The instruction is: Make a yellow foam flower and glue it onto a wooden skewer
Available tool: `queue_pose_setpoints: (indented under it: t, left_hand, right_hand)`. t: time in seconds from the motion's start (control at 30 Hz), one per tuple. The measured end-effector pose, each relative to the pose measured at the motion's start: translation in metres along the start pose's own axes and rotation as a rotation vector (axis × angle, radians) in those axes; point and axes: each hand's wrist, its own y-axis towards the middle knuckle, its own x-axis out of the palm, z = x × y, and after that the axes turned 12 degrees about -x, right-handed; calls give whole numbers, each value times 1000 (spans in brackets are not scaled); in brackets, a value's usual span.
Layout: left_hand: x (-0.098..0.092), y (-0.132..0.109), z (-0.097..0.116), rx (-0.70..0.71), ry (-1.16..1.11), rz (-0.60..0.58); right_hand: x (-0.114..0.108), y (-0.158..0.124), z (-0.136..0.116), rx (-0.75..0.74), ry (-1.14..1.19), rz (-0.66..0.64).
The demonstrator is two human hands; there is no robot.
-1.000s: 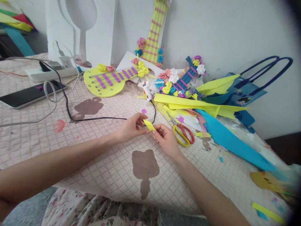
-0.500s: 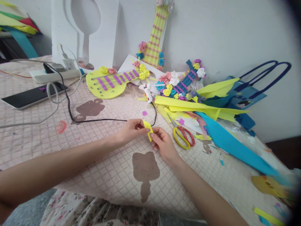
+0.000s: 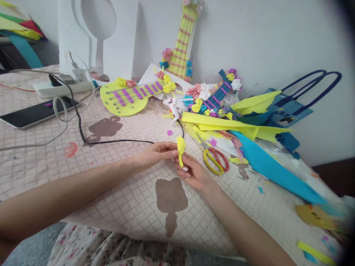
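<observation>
A small strip of yellow crepe paper (image 3: 181, 147), gathered into a fan at the top and narrow below, stands upright between my hands. My right hand (image 3: 194, 173) pinches its lower end between thumb and fingers. At its left edge, my left hand (image 3: 164, 150) has thumb and fingers closed together against the paper; the fingertips behind it are partly hidden. To the right of my hands lie scissors (image 3: 213, 161) with one yellow and one red handle. Beyond them, a white glue gun (image 3: 173, 109) rests near a yellow paper guitar (image 3: 124, 99) with purple bars.
Yellow crepe sheets (image 3: 230, 122) and a long blue strip (image 3: 271, 171) cover the right side. A black cord (image 3: 119, 141) crosses behind my left hand. A phone (image 3: 41, 112) and power strip (image 3: 63, 88) lie at left. A blue bag (image 3: 291, 111) leans by the wall.
The yellow paper has turned from a flat folded strip to an upright fan shape and now rises above my fingers. My right hand has rolled palm-upward beneath it.
</observation>
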Motion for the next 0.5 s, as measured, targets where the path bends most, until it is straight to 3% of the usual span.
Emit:
queue_pose_setpoints:
  t: [0.33,0.5]
  left_hand:
    - [-2,2,-6,-74,-90,-66]
    - [0,1,-4,-141,-155,-161]
  right_hand:
    - [-4,0,4,52,34,-62]
    - [0,-3,5,70,68,-147]
